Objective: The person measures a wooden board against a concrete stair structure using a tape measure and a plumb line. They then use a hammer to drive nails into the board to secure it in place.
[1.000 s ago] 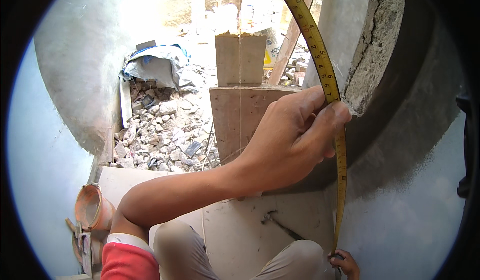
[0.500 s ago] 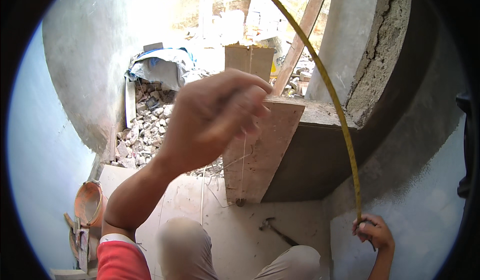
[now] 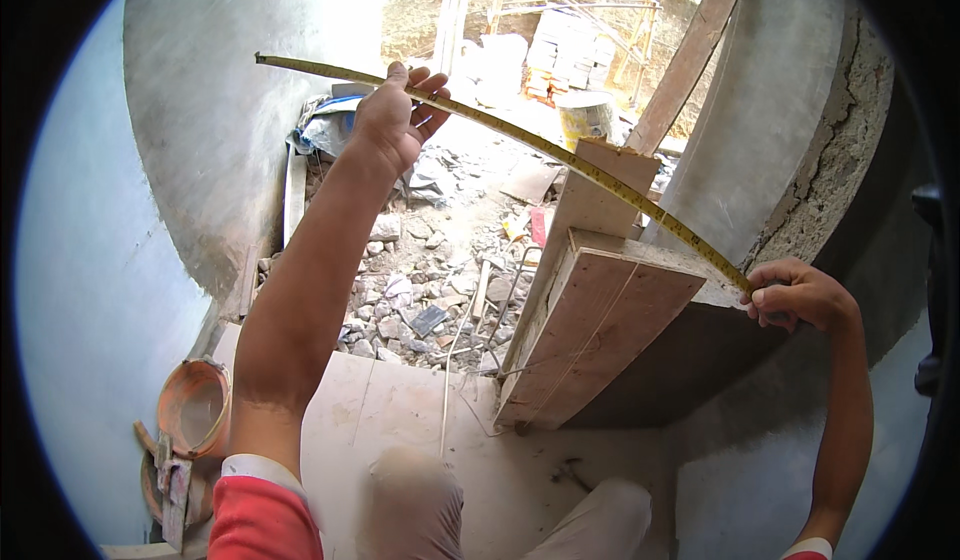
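Observation:
A yellow tape measure (image 3: 570,160) stretches as a long blade across the view, its free end hooked and sticking out at the upper left. My left hand (image 3: 400,115) has the blade between thumb and loosely parted fingers, a short way in from that end. At the blade's other end, my right hand (image 3: 800,295) is closed on the tape; its case is hidden by the fingers. This hand is by the ledge (image 3: 715,275) on the right. Below the blade stands wooden board formwork (image 3: 600,330), with a thin string running down its face.
Broken rubble (image 3: 410,300) covers the ground beyond the doorway. An orange bucket (image 3: 195,410) stands at lower left beside wood scraps. A hammer (image 3: 572,472) lies on the floor near my knees. A slanted timber (image 3: 690,60) leans behind the formwork.
My left hand has moved up and away, and now holds the blade near its free end. My right hand has risen from low at the right to ledge height. The view has shifted.

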`<state>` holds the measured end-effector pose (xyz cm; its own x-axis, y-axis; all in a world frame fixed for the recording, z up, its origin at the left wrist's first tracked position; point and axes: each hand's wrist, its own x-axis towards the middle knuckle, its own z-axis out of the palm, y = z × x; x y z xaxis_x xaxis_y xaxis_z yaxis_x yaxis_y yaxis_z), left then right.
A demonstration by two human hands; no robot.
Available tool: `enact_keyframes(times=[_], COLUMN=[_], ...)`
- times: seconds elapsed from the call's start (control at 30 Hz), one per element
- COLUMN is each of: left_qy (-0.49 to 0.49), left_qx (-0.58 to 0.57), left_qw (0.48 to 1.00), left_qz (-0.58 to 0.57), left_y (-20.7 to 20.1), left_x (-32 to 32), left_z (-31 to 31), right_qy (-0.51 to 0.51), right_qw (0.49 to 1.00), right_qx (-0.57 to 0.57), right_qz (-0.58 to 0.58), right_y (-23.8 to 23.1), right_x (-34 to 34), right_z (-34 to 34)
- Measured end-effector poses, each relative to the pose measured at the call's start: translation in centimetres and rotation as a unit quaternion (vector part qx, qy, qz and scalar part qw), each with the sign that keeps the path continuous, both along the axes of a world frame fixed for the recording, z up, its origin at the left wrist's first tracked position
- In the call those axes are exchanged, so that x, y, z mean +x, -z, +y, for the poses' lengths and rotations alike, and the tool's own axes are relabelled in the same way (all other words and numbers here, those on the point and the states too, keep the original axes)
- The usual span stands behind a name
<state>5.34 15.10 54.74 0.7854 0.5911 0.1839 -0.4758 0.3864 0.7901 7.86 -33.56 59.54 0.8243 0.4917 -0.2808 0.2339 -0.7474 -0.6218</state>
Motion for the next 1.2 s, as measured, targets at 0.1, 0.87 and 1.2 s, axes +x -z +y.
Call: enact_keyframes(times=[0.1,0.87,1.2], left_qy=[-0.048,-0.238,-0.21], left_qx=[0.04,-0.096,-0.061], left_qw=[0.998,0.96,0.961], left_qz=[0.027,0.109,0.168], left_y=[1.9,12.9,13.5], left_x=[-0.3,-17.0,-14.7], left_z=[4.8,38.6,37.1], right_qy=[0.001,-0.069,-0.052], right_qw=[0.995,0.93,0.913], right_qx=[-0.069,-0.029,-0.078], right_qz=[-0.072,-0.361,-0.398], right_y=[-1.1,10.5,9.8], right_x=[1.5,13.4,11.8], right_z=[2.9,-5.0,2.3])
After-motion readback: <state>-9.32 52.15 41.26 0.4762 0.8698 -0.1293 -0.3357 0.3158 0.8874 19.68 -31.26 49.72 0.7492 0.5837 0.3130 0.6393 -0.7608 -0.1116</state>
